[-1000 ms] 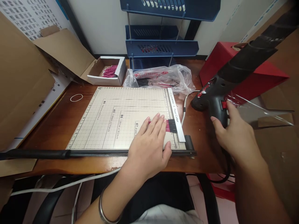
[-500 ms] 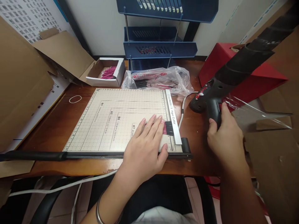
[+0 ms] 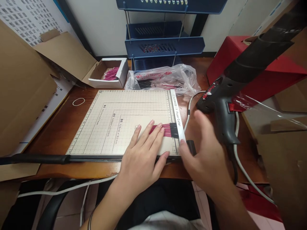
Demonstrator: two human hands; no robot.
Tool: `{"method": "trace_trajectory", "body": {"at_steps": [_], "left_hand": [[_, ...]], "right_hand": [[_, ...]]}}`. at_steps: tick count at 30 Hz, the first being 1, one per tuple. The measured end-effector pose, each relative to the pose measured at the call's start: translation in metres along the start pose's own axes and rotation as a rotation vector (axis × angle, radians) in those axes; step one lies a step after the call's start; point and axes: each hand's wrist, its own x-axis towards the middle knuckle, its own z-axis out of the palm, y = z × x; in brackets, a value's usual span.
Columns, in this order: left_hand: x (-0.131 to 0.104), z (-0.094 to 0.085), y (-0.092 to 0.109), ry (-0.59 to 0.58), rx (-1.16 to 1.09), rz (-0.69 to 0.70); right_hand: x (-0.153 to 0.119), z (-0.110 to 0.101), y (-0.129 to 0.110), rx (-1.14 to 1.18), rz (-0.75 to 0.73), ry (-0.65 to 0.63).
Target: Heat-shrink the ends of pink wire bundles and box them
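Observation:
My left hand (image 3: 144, 148) lies flat with its fingers stretched over a row of thin magenta wires (image 3: 167, 130). The wires rest side by side on a paper cutter (image 3: 96, 127), and their black ends (image 3: 174, 130) reach its white edge strip (image 3: 178, 119). My fingers cover the wires' left part. Over the cutter's lower right corner, my right hand (image 3: 206, 156) is empty, thumb and fingers apart and slightly blurred. To its right stands a black heat gun (image 3: 224, 111) with a red trigger, its barrel tilted up to the right.
A white box (image 3: 107, 83) of magenta wires and a plastic bag (image 3: 165, 78) with more wires lie behind the cutter. Blue shelves (image 3: 165, 46) stand at the back, a red box (image 3: 220, 52) at right. A black cutter handle (image 3: 40, 158) extends left; a white cable (image 3: 242, 172) hangs right.
My right hand has let go of the heat gun's handle and moved left to the cutter's corner. My left hand has slid slightly left, uncovering more of the magenta wires.

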Motion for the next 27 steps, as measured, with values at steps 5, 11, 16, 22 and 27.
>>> {"method": "trace_trajectory", "body": {"at_steps": [5, 11, 16, 22, 27], "left_hand": [[-0.003, 0.0, -0.002, 0.021, -0.045, 0.041], [-0.004, 0.001, -0.003, 0.025, -0.022, 0.07], [-0.005, 0.002, -0.002, 0.018, 0.001, 0.072], [-0.005, 0.003, -0.003, -0.004, 0.02, 0.072], [-0.004, 0.004, -0.002, -0.01, 0.018, 0.066]], "right_hand": [[0.0, 0.022, -0.002, -0.015, 0.047, -0.038], [0.004, 0.021, 0.002, 0.017, 0.085, -0.068], [0.003, 0.023, 0.001, 0.041, 0.077, -0.077], [0.003, 0.028, 0.003, 0.047, 0.067, -0.065], [0.002, 0.027, 0.001, 0.064, 0.087, -0.073]]}}
